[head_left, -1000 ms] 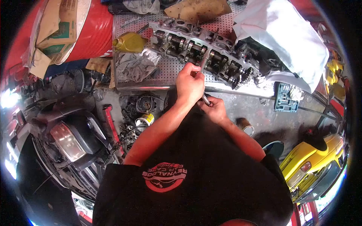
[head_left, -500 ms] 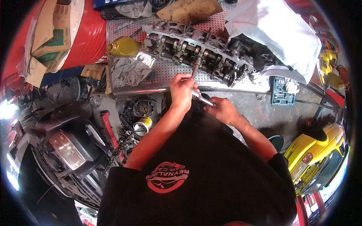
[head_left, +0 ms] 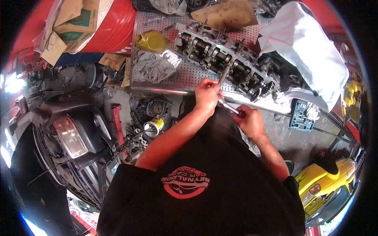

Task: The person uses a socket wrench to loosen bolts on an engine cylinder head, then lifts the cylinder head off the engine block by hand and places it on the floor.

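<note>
A cylinder head (head_left: 226, 59) with exposed camshafts lies on the perforated metal bench (head_left: 157, 87). A ratchet wrench (head_left: 228, 105) with a long extension (head_left: 224, 74) reaches from its front side toward me, the extension's far end down among the camshaft parts. My left hand (head_left: 206, 96) is closed around the joint of ratchet and extension. My right hand (head_left: 251, 121) is closed on the end of the ratchet handle, lower and to the right. What the extension's tip sits on is too small to make out.
A yellow oil jug (head_left: 151, 41) and grey rags (head_left: 151, 67) are left of the cylinder head. White cloth (head_left: 309, 55) covers parts at right. Below the bench edge are a teal socket case (head_left: 302, 114), a white bucket (head_left: 153, 128) and a red bar (head_left: 117, 126).
My view has turned, so the bench and cylinder head appear farther right and more slanted. Both hands keep their grip on the ratchet, which still reaches into the cylinder head.
</note>
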Demonstrator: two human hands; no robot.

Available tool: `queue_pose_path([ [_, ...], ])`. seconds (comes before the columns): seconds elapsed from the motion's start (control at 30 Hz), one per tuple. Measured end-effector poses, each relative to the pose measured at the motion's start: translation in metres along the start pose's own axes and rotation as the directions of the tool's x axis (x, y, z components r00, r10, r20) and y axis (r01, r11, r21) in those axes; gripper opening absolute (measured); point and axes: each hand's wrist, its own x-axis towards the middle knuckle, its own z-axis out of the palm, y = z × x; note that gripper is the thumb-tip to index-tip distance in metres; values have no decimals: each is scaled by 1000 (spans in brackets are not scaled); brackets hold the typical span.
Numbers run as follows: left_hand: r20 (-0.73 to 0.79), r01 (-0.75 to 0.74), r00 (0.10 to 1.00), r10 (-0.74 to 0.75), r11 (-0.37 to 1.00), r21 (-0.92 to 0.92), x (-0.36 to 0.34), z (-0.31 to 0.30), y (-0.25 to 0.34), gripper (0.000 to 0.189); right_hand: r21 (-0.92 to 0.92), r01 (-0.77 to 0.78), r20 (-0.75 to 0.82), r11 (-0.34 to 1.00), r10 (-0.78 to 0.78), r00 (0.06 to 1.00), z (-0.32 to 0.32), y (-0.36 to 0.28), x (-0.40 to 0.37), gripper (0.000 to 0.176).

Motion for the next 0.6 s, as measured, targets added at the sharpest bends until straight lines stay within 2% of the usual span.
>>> queue_pose_path([
  [0.03,-10,4,1000,-4,999,39,-2,2,1,9,40,-33,2,999,33,999,-2,-1,-5,20],
  [0.07,-4,6,1000,-6,999,47,-2,3,1,9,-2,-72,70,997,72,995,-7,-4,-4,27],
  [0.13,2,8,1000,-8,999,50,-2,2,2,8,20,-24,64,1000,22,998,-6,1,-6,22],
  [0.17,22,42,999,-42,999,-9,-1,2,4,8,28,14,59,1000,-15,998,-7,1,-2,21],
  [0.27,106,134,987,-119,980,-150,-2,-12,5,9,-258,147,210,955,-93,973,-36,-38,3,21],
  [0.37,144,116,986,-82,961,-250,-4,-33,16,15,-377,262,245,888,-177,953,-40,-65,17,18],
  [0.43,68,-3,997,20,973,-231,-7,-45,35,18,-323,381,199,866,-331,922,-20,-66,33,18],
  [0.6,15,-37,999,40,988,-153,23,-71,77,14,-156,327,241,932,-285,928,30,-107,72,23],
])
